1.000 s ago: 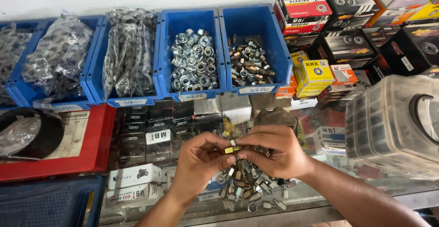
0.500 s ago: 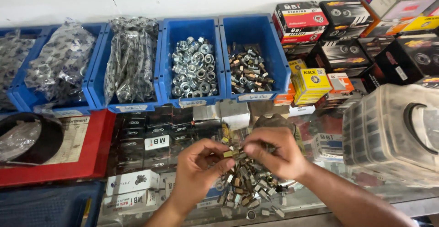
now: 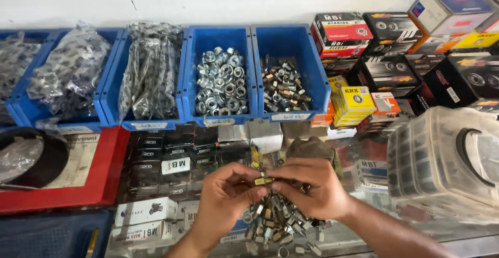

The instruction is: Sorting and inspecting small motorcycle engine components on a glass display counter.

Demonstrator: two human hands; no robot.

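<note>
both hands pinch one small brass fitting [image 3: 263, 181] in a closed grip, left hand [image 3: 224, 198] and right hand [image 3: 312, 188] taking opposite ends, apparently to hold it steady above the heap of similar fittings [image 3: 275, 221] on the glass worktop [image 3: 364, 237]. behind, five blue bins are visible: one of silver nuts [image 3: 221, 84], one of mixed fittings [image 3: 283, 87], three of bagged parts [image 3: 148, 76].

Both hands [image 3: 275, 190] lower, nearer the fittings pile [image 3: 275, 221]
</note>
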